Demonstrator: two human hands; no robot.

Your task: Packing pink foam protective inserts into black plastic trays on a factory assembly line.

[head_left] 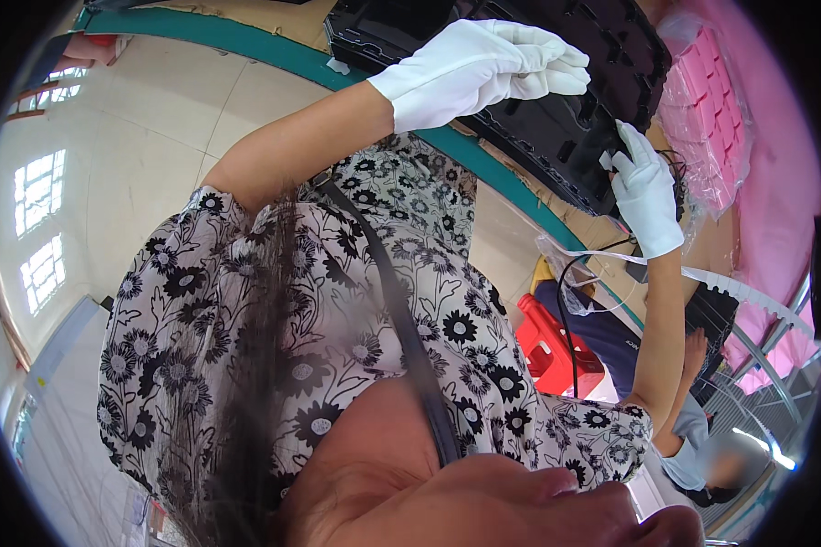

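Note:
My left hand (493, 73), in a white glove, reaches over a glossy black moulded plastic tray (566, 141). Its fingers are stretched out and lie close together, and nothing shows in them. At the tray's right end is my right hand (648, 196), gloved in white too, its fingertips by the tray's surface. The index finger stands apart from the thumb there. A small pale patch beside these fingertips is too small to make out. Another part of the black moulded plastic (383, 32) extends to the far left, behind my left wrist.
Pink moulded pieces in clear wrap (702, 118) lie right of the tray, beside pink sheeting (780, 173). A green table edge (246, 38) curves along the near side. A red plastic stool (556, 351) stands below. Another person (689, 447) is at the lower right.

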